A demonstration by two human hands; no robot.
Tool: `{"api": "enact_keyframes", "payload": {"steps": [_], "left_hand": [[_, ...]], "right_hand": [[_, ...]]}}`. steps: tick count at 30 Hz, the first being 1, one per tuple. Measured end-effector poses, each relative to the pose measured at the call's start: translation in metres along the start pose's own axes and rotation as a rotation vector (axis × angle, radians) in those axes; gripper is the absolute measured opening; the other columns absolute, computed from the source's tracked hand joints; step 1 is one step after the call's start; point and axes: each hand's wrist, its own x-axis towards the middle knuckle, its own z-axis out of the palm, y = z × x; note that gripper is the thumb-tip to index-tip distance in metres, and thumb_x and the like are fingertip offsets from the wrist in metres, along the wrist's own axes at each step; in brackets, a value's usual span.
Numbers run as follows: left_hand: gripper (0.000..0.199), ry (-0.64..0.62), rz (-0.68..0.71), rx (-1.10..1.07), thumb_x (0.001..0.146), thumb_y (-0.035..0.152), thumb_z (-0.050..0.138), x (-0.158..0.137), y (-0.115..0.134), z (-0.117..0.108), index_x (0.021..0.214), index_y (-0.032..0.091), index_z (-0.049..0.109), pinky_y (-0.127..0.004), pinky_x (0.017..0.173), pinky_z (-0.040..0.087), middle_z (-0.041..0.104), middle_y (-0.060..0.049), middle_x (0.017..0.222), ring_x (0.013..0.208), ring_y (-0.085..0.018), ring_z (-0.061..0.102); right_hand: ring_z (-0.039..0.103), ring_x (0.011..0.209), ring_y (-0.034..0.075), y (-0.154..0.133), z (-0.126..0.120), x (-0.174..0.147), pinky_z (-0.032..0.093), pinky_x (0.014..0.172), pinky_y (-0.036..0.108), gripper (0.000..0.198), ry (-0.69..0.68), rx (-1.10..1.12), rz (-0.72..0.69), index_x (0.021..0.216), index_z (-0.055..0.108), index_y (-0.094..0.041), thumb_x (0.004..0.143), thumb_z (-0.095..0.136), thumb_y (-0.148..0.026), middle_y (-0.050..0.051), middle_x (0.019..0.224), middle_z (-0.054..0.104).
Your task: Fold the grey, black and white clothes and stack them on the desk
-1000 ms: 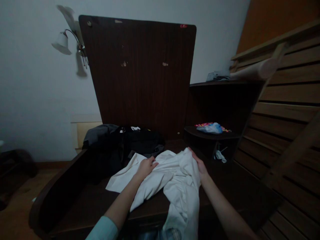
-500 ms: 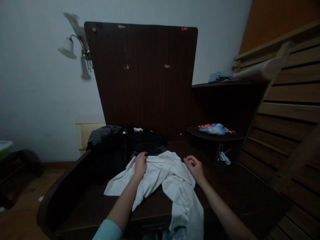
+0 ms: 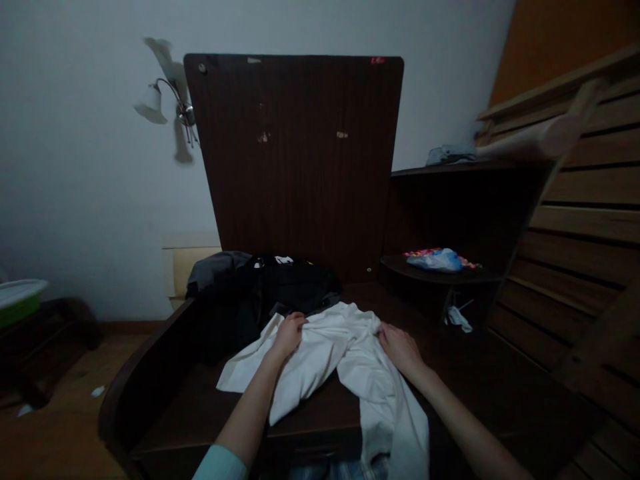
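Observation:
A crumpled white garment (image 3: pixel 320 353) lies across the dark wooden desk top, and one long sleeve-like part of it hangs over the front edge. My left hand (image 3: pixel 290 333) is closed on its upper left part, fingers curled into the cloth. At the upper right edge of the garment, my right hand (image 3: pixel 401 348) pinches the fabric between thumb and fingers. The fingertips of both hands are partly hidden by the cloth. Just behind the garment is a pile of black and grey clothes (image 3: pixel 295 283).
A tall dark panel (image 3: pixel 300 160) rises at the back. On the right, a corner shelf (image 3: pixel 390 264) carries a plastic bag (image 3: pixel 435 261), and wooden slats (image 3: pixel 590 187) lean beyond it. A raised curved edge (image 3: pixel 123 400) bounds the left side. A green basin (image 3: pixel 20 303) stands farther left.
My right hand has moved onto the garment's right edge and closed on it; before, it hovered beside it with curled fingers. My left hand stays on the cloth. The view has shifted slightly left.

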Motion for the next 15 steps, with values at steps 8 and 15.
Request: {"api": "enact_keyframes", "payload": {"steps": [8,15], "left_hand": [[0.020,-0.216,-0.004,-0.377,0.067,0.013,0.040,-0.003,0.017,-0.005,0.049,0.017,0.049,-0.021,0.061,0.040,0.050,0.001,0.060,0.061,-0.011,0.050],[0.028,-0.031,-0.138,-0.454,0.068,0.038,0.055,-0.003,0.017,-0.005,0.086,0.016,0.055,-0.020,0.054,0.037,0.052,0.003,0.066,0.060,-0.011,0.047]], "right_hand": [[0.060,0.088,0.029,-0.004,0.027,0.056,0.040,0.076,0.038,0.015,0.032,0.402,0.268,0.076,0.060,-0.018,0.070,0.047,-0.016,0.013,0.083,0.066],[0.059,0.080,0.021,-0.002,0.042,0.067,0.045,0.069,0.030,0.019,0.212,0.858,0.225,0.071,0.056,-0.021,0.067,0.038,-0.027,0.003,0.074,0.066]]}}
